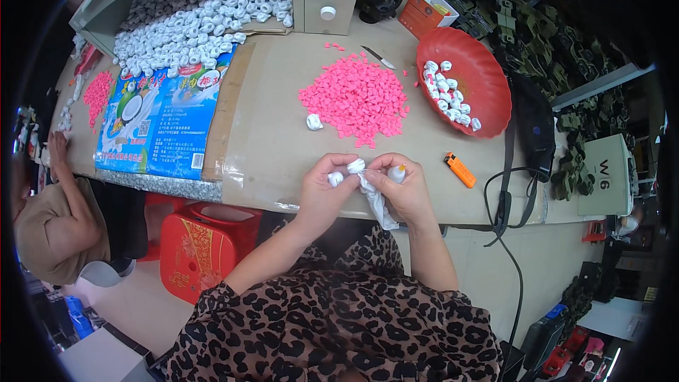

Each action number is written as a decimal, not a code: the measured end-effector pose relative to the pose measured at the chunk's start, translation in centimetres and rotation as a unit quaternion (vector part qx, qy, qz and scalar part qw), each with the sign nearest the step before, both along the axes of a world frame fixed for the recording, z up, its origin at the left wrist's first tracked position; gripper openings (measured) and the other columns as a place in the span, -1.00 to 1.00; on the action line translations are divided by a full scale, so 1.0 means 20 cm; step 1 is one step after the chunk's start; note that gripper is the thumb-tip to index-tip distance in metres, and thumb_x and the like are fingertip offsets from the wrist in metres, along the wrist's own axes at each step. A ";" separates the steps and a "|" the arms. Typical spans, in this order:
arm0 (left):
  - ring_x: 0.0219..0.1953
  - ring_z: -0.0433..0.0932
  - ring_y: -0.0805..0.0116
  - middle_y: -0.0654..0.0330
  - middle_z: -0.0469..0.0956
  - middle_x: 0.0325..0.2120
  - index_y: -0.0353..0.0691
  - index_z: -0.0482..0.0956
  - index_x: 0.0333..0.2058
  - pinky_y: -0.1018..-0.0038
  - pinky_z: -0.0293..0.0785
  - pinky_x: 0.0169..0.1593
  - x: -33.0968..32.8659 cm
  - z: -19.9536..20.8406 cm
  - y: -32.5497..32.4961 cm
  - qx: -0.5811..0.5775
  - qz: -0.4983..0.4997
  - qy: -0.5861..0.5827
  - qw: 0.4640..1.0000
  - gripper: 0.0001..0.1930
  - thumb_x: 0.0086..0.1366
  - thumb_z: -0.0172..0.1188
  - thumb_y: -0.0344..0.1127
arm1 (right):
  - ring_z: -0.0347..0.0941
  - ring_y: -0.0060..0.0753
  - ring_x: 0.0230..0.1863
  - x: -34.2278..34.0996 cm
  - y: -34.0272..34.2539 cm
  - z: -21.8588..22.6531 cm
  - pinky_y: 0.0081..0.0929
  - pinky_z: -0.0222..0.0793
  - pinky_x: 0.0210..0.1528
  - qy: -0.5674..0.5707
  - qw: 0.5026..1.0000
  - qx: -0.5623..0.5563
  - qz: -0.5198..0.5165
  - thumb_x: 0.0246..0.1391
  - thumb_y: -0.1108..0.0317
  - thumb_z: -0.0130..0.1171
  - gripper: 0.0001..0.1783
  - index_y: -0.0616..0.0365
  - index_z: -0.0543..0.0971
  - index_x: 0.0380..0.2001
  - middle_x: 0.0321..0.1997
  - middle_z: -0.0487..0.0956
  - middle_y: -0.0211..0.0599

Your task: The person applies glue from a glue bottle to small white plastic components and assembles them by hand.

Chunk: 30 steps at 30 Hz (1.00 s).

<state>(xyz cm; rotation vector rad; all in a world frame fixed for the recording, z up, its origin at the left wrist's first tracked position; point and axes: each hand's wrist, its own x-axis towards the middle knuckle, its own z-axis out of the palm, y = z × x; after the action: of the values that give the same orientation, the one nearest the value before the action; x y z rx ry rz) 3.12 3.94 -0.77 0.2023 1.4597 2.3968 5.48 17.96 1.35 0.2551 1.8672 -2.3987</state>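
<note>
My left hand (327, 187) and my right hand (403, 191) meet above the table's near edge, both closed. Between their fingertips is a small white rounded piece (356, 166). A second white piece (335, 179) sits in my left fingers. From my right fingers hangs a limp white strip (378, 206), its material unclear. Something white with an orange tip (398, 172) also shows at my right hand. Beyond my hands spreads a heap of small pink pieces (353, 95), with one white piece (314, 122) at its near left side.
A red bowl (491, 71) holds several white pieces. An orange lighter (460, 170), a small blade (378, 57) and a black bag (534, 127) with a cord lie about the table. White pieces (191, 35) are massed at far left, by blue printed cardboard (159, 131). Another person (56, 219) sits left.
</note>
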 end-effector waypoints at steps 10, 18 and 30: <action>-0.34 0.42 0.55 0.22 0.44 -0.38 -0.35 0.37 -0.26 0.65 0.38 -0.26 0.01 -0.01 -0.01 -0.017 -0.009 0.002 1.000 -0.77 0.04 0.06 -0.57 | 0.31 -0.72 -0.52 0.00 0.00 -0.01 -0.75 0.24 -0.48 -0.011 1.000 0.012 -0.003 -0.16 0.47 0.13 -0.88 0.26 0.45 -0.50 -0.53 0.44 -0.44; -0.36 0.44 0.54 0.20 0.45 -0.40 -0.38 0.37 -0.28 0.65 0.39 -0.28 -0.01 -0.01 -0.02 0.000 -0.032 -0.035 0.999 -0.77 0.03 0.07 -0.58 | 0.32 -0.71 -0.54 -0.01 -0.03 0.00 -0.74 0.25 -0.52 -0.003 0.998 0.049 -0.027 -0.19 0.46 0.14 -0.88 0.24 0.43 -0.54 -0.58 0.44 -0.43; -0.42 0.45 0.47 0.16 0.45 -0.45 -0.38 0.36 -0.28 0.57 0.43 -0.29 -0.02 0.01 -0.02 0.053 -0.037 -0.078 0.995 -0.78 0.03 0.07 -0.57 | 0.35 -0.71 -0.51 0.02 -0.03 -0.04 -0.75 0.28 -0.49 0.044 0.996 -0.034 -0.069 -0.16 0.50 0.13 -0.89 0.26 0.43 -0.50 -0.55 0.45 -0.40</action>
<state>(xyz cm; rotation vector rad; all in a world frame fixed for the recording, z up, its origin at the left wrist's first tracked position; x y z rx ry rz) 2.78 3.59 -0.48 0.0891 1.2372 2.3736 5.84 17.38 0.50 0.2848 1.8580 -2.5990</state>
